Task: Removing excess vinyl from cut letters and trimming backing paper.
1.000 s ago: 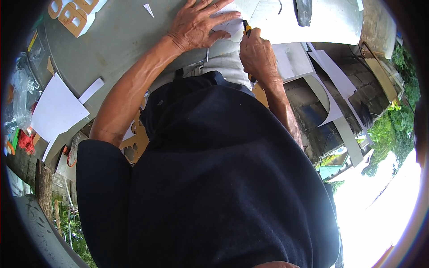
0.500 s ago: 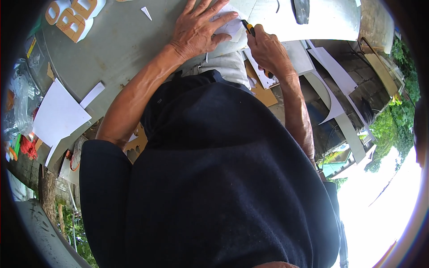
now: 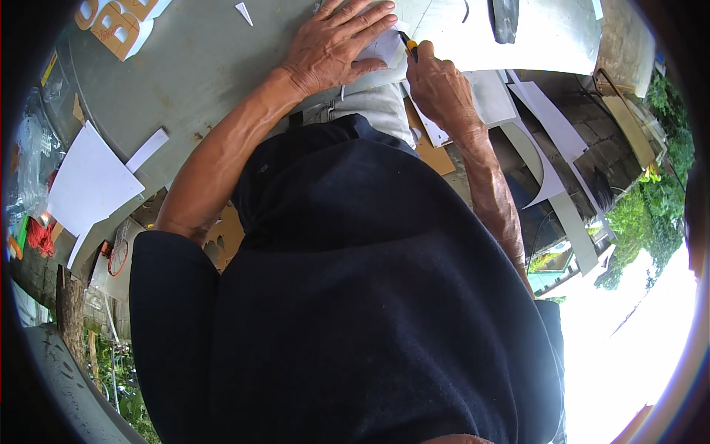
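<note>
My left hand (image 3: 336,44) lies flat with its fingers spread over a small white piece of sheet (image 3: 384,49) at the edge of the grey table (image 3: 200,70). Pencil-like lines show faintly on that piece. My right hand (image 3: 444,92) is closed round a yellow and black utility knife (image 3: 411,46). The knife's dark tip points away from me, at the right side of the white piece, close to my left fingertips. Whether the blade touches the sheet cannot be made out.
Cut-out letters (image 3: 122,31) with brown faces and white sides lie far left, near a thin white triangular scrap (image 3: 243,13). A black strip (image 3: 504,22) rests on a bright white sheet (image 3: 555,44) at far right. White offcuts (image 3: 96,181) lie left; long strips (image 3: 551,122) hang right.
The whole view has shifted slightly, so the letters sit nearer the upper edge. Both hands keep nearly the same places, with the right hand turned a little and still gripping the knife.
</note>
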